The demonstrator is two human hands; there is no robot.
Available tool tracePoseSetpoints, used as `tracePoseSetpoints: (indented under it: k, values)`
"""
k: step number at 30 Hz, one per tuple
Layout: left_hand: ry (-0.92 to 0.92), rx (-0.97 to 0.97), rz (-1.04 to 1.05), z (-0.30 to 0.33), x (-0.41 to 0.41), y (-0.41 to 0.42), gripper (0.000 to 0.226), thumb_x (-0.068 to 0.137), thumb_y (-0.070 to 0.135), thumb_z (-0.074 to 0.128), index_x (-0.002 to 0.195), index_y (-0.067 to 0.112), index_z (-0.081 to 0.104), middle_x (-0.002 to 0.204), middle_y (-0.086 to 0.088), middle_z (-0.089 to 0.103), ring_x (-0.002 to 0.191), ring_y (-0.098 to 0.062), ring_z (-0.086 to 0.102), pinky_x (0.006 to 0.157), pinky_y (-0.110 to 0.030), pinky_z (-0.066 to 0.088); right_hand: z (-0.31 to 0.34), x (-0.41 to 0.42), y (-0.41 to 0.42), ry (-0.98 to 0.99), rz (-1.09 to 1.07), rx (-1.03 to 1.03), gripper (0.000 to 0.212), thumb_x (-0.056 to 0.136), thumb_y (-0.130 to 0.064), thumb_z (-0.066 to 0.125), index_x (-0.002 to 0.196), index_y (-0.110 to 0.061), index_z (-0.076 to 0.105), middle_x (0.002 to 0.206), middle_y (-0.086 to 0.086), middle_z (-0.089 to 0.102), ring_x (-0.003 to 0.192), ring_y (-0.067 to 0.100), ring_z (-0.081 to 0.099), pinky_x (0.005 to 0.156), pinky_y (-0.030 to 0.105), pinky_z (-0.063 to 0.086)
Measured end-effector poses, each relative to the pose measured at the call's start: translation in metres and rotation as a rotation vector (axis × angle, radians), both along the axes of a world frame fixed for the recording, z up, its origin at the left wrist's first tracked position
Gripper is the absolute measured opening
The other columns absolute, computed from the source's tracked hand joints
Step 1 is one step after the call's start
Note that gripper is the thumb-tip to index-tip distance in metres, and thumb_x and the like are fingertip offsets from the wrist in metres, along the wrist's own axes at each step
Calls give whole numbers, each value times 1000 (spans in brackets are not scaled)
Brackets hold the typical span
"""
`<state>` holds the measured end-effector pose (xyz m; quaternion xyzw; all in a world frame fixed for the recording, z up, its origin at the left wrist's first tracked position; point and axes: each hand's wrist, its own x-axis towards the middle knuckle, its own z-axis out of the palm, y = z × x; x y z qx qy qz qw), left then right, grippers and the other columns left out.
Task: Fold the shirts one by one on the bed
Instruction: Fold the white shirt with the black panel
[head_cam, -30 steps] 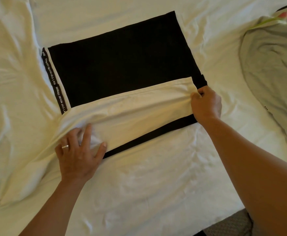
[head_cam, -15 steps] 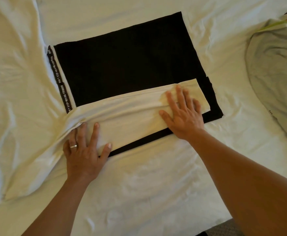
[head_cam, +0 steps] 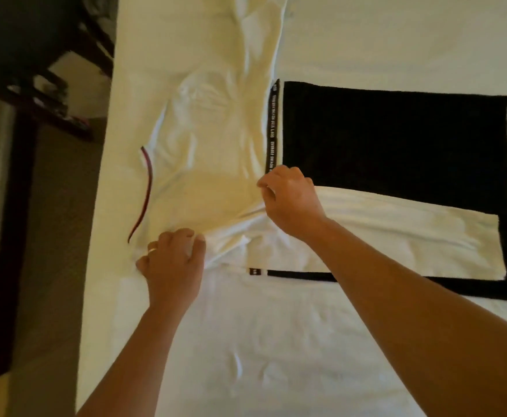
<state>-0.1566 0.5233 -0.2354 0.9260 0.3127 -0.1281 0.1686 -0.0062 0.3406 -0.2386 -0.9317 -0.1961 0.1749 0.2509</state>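
A white-and-black shirt lies flat on the bed, its black lower half to the right and its white upper half to the left. A white sleeve is folded across the black part. A black printed tape runs along the seam between the two halves. My left hand grips bunched white fabric at the shirt's near left edge. My right hand pinches the white fabric where the sleeve meets the body, just below the tape.
The white bed sheet spreads out towards me. The bed's left edge drops to a carpeted floor. Dark wooden furniture stands at the upper left. A red-trimmed collar edge shows at the shirt's left.
My head has turned left, so the shirt sits further right. My right hand left the sleeve's end and moved to the shoulder, where it now pinches cloth. My left hand went from flat to gripping.
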Motion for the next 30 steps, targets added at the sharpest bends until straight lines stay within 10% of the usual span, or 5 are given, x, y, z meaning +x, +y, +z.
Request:
tracePoseSetpoints:
  k: [9,21,26,30]
  values:
    - [46,-220,32,-11,7,33,13,103,40,46,99,34,57,99,7,63,106,-23,51,87,-37,19,-8,40,26,217,134,-268,14,100,-24,56,92,-30,65,104,-3,63,109,24,51,94,41,27]
    - [7,-162,-42,-18,15,53,29,106,41,38,85,28,54,70,7,57,78,-19,55,83,-37,20,-19,4,30,-396,92,-45,20,96,-27,55,91,-10,65,93,8,57,88,29,51,81,41,39]
    - [-100,-202,-116,-21,7,54,31,107,41,39,85,24,53,67,7,56,74,-23,56,84,-41,27,-21,-70,22,-264,587,73,7,82,-14,66,81,-7,66,77,10,58,69,31,54,60,36,44]
    - [-128,-152,-237,-18,4,56,32,108,37,37,84,18,48,58,8,47,64,-32,56,72,-38,32,-25,-92,17,-247,520,-80,11,81,-15,73,79,-7,66,79,11,59,71,34,55,59,38,47]
